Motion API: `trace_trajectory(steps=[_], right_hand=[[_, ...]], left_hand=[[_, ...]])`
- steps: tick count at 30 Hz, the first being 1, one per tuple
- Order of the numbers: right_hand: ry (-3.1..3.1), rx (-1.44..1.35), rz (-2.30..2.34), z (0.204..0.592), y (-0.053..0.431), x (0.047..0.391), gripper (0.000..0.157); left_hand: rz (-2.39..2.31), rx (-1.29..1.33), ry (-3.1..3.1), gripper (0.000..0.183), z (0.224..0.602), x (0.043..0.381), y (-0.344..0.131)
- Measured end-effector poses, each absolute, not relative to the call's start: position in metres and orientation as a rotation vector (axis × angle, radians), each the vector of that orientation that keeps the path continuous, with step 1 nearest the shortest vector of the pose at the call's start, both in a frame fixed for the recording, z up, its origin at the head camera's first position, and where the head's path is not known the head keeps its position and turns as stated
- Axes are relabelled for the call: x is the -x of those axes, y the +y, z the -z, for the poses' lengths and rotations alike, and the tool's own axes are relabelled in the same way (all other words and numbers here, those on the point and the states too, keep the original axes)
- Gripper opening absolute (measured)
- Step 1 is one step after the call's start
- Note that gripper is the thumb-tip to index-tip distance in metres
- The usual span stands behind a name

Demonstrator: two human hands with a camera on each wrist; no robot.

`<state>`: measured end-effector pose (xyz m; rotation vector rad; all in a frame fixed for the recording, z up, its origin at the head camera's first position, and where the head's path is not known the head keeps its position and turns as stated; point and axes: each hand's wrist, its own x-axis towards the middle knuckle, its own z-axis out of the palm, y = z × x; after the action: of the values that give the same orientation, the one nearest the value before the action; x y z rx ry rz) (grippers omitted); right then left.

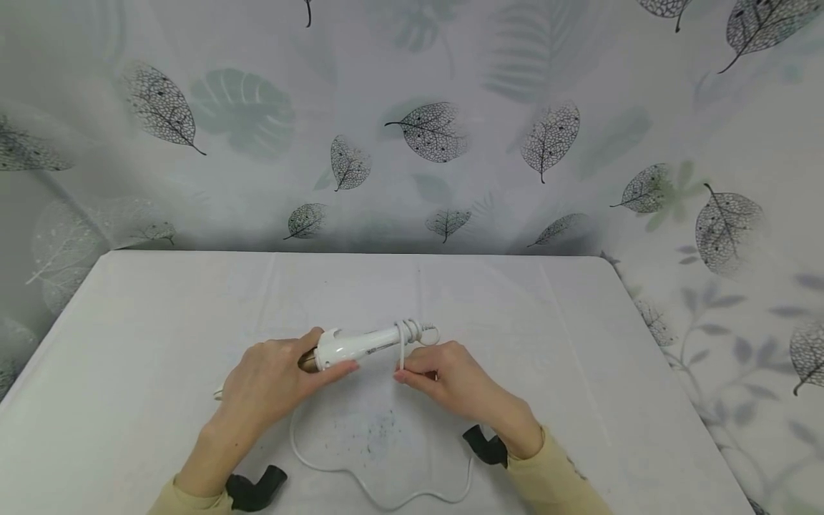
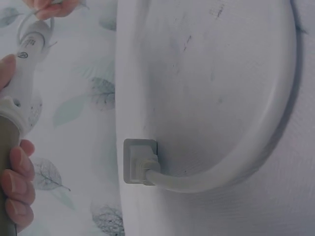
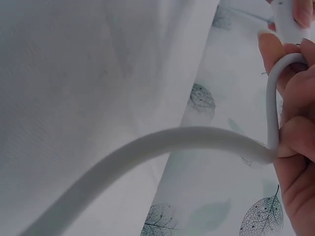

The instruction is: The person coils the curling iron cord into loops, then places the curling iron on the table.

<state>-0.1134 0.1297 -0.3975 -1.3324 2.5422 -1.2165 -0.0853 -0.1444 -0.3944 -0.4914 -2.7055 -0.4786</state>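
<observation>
A white curling iron (image 1: 360, 345) with a gold-brown barrel (image 2: 9, 162) is held above the table, its handle end pointing right. My left hand (image 1: 267, 375) grips it around the barrel, thumb and fingers on opposite sides. Several turns of white cord (image 1: 407, 330) circle the end of the handle. Just below that end, my right hand (image 1: 460, 379) pinches the cord, which bends sharply between the fingers in the right wrist view. The slack cord (image 1: 341, 471) hangs in a curve toward me. Its plug (image 2: 140, 162) shows in the left wrist view.
A white cloth covers the table (image 1: 161, 307), with dark specks (image 1: 381, 433) near the middle. Leaf-patterned sheeting (image 1: 399, 64) stands behind and at the right. Black curved pieces (image 1: 257, 489) sit at both wrists, beside the sleeves.
</observation>
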Motion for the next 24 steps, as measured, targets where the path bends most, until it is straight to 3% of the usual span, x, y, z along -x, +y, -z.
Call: trace_trajectory(steps=[13,18,24], right_hand=[[2.563,1.374,1.263,0.412,0.131,0.122,0.007],[2.547,1.289,1.264,0.412,0.133,0.123,0.012],[2.623,1.142,1.261,0.409,0.135,0.122,0.013]], left_hand=[[0.593,0.508,-2.567,0.058,0.396,0.087,-0.147],[0.648,0.488,-2.553,0.048,0.397,0.087,-0.145],[0.677,0.507,-2.547,0.049,0.396,0.087,-0.144]])
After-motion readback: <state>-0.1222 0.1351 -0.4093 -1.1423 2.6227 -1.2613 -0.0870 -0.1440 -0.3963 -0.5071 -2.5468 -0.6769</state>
